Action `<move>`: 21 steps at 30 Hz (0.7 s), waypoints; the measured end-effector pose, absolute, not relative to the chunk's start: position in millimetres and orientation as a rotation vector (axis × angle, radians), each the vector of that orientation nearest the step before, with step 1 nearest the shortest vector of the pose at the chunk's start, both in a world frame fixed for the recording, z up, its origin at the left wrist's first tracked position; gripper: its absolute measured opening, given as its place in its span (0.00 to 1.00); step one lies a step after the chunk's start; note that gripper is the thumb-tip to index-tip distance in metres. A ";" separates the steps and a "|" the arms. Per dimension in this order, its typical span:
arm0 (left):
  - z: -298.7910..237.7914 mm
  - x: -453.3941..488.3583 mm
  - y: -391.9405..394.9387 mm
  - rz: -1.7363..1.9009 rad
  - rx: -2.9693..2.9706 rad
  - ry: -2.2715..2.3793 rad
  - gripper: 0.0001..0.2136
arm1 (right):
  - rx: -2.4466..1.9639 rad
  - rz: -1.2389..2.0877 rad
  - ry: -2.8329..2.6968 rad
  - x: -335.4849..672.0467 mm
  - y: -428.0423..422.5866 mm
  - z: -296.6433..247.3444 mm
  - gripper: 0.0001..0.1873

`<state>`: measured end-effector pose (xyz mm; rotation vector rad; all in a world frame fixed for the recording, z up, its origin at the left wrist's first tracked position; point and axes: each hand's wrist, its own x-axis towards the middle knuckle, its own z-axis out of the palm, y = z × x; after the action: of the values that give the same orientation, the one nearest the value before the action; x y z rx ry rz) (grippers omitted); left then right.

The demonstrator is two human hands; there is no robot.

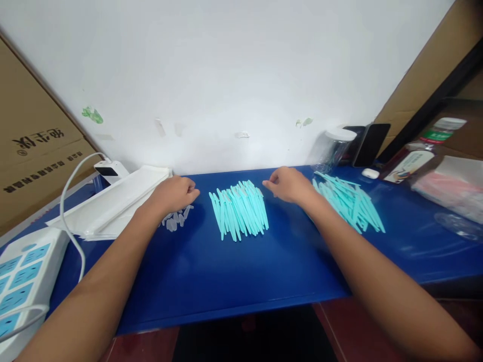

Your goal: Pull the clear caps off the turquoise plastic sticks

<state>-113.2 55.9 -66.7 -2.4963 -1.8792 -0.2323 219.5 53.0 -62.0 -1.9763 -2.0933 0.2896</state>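
Note:
A bundle of slim turquoise sticks, which look like eyebrow razors, lies side by side on the blue table in front of me. My left hand is closed, fingers curled, just over a small heap of translucent plastic caps. To the right of the bundle, my right hand is closed with thumb and forefinger together, near the bundle's upper right corner but apart from it. What either hand holds, if anything, cannot be made out. A looser pile of the same turquoise sticks lies beyond my right wrist.
White plastic bags lie at left, near a white power strip and cable. Along the back right stand a lidded clear jar, a dark phone and a bottle. A cardboard box borders the left side.

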 end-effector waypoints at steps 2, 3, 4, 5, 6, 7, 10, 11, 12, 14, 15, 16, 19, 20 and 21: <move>-70.8 -119.7 59.8 -0.155 -2.470 -1.913 0.14 | -2.129 0.140 -2.022 231.2 57.3 -58.9 0.16; -72.3 -123.0 61.3 -0.136 -2.453 -1.930 0.12 | -2.210 0.074 -1.993 238.1 59.5 -57.2 0.17; -73.2 -126.0 62.3 -0.125 -2.436 -1.944 0.11 | -2.291 0.033 -1.977 245.2 61.5 -55.5 0.18; -73.4 -128.4 62.9 -0.118 -2.414 -1.955 0.09 | -2.359 0.026 -1.990 251.9 63.2 -53.7 0.18; -73.0 -130.0 62.9 -0.112 -2.390 -1.963 0.07 | -2.416 0.049 -2.015 257.8 64.4 -51.8 0.19; -72.0 -130.4 62.5 -0.103 -2.364 -1.967 0.06 | -2.462 0.087 -2.044 262.5 64.9 -49.7 0.20; -66.3 -124.8 58.9 -0.090 -2.283 -1.946 0.07 | -2.548 0.270 -2.137 268.8 62.3 -42.8 0.20; -64.4 -121.0 57.2 -0.100 -2.261 -1.928 0.09 | -2.562 0.344 -2.164 268.9 60.6 -40.8 0.18; -62.8 -116.8 55.5 -0.111 -2.251 -1.904 0.10 | -2.570 0.426 -2.190 268.5 58.8 -39.1 0.18; -61.3 -108.2 52.3 -0.136 -2.265 -1.854 0.12 | -2.546 0.577 -2.261 267.1 56.2 -37.3 0.19; -61.4 -104.6 51.0 -0.150 -2.284 -1.830 0.13 | -2.515 0.636 -2.303 266.3 55.4 -37.3 0.21; -61.9 -101.6 50.0 -0.167 -2.305 -1.806 0.14 | -2.476 0.683 -2.348 265.4 55.0 -37.5 0.22; -64.3 -96.4 48.2 -0.238 -2.347 -1.751 0.16 | -2.365 0.675 -2.474 261.1 54.4 -38.9 0.20; -64.9 -95.3 47.8 -0.267 -2.353 -1.739 0.16 | -2.339 0.617 -2.506 259.3 54.2 -39.3 0.18; -65.5 -94.2 47.2 -0.300 -2.358 -1.729 0.16 | -2.308 0.543 -2.534 257.5 54.0 -39.6 0.16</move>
<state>-94.2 47.2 -65.5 -2.3577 -1.7290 -0.3002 257.5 54.0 -39.6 -2.3081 -2.5341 0.5429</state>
